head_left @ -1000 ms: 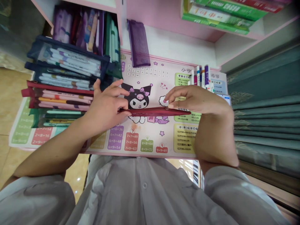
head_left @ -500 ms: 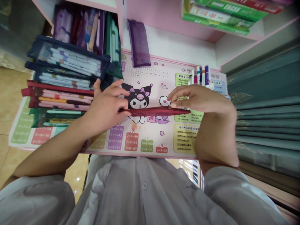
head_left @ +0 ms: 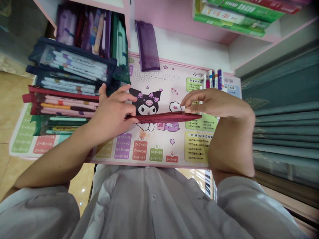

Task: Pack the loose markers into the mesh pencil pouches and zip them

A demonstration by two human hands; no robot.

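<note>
A dark red zip pouch is held edge-up over the printed desk mat. My left hand pinches its left end between thumb and finger, the other fingers spread. At the right part of the zip, my right hand is closed in a pinch, apparently on the zip pull. What lies inside the pouch is hidden from this angle. Several markers stand behind my right hand, partly covered by it. Left of my left hand lies a red mesh pouch with pens in it.
Blue mesh pouches of markers are stacked on the left, above a green pouch. Purple pouches fill the shelf behind. A flat purple pouch leans at the back. Books sit on the upper right shelf.
My right hand has slid slightly right along the zip of the red pouch. My left hand stays at the left end.
</note>
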